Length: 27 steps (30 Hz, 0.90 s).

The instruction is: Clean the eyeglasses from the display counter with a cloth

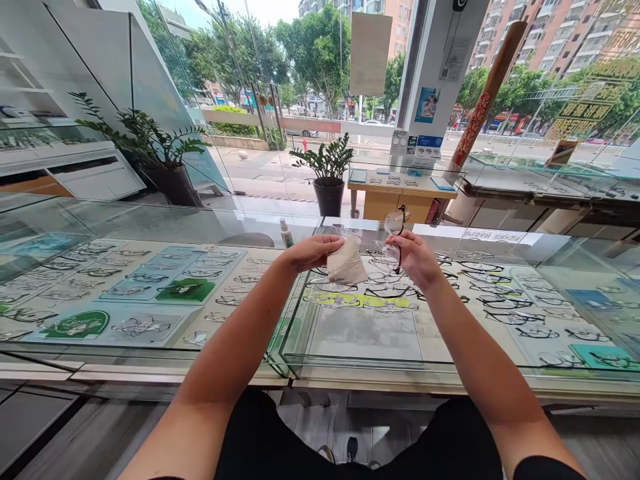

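Observation:
Pinched between the thumb and fingers of my left hand [316,252] is a beige cleaning cloth [347,263], which hangs down over the glass counter. My right hand [417,259] is closed on a pair of eyeglasses [396,223] with a dark frame, held upright on its side with one lens above the fingers. Cloth and eyeglasses are apart, a short gap between them. Under both hands the glass display case [350,353] shows rows of glasses frames, some on a yellow-green strip [360,301]. Fingers on the far side of the cloth are partly hidden.
A small white spray bottle [286,233] stands on the counter beyond my left hand. Farther off are a potted plant [329,197], a wooden display table [400,200] and the shop window. Another glass case section [100,227] stretches left, with frames on blue and green trays.

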Tool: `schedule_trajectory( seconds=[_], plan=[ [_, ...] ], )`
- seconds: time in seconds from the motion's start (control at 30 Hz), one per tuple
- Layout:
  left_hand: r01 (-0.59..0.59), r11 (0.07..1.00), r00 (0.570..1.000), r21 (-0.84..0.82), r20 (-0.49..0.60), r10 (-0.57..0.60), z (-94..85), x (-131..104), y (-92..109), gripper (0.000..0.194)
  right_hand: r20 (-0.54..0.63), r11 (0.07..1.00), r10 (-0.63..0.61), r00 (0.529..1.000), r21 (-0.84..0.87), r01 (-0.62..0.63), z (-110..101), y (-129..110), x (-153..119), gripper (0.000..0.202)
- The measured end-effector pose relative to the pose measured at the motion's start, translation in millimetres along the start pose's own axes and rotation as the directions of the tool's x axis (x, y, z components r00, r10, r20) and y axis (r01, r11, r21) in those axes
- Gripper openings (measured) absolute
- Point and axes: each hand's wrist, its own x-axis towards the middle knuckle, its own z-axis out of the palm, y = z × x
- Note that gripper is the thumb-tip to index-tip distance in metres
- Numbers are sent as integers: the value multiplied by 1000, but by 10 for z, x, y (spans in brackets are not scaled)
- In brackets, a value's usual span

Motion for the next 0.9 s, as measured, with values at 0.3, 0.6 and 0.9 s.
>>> schedule_trajectory(
  seconds=[0.3, 0.6, 0.9],
  plan=[
    [-125, 954, 984, -272, -153, 85, 185, 107, -139, 30, 113, 996, 50, 992, 75, -58, 108, 16, -116, 32],
    [-193, 946, 971, -262, -189, 146, 323, 137, -163, 30, 103, 996, 5, 995, -84, 4, 145, 101, -103, 30],
    [-263, 952, 950, -157, -215, 227, 290, 189, -197, 57, 2, 991, -37, 999, -126, 37, 99, 126, -39, 28]
  ],
)
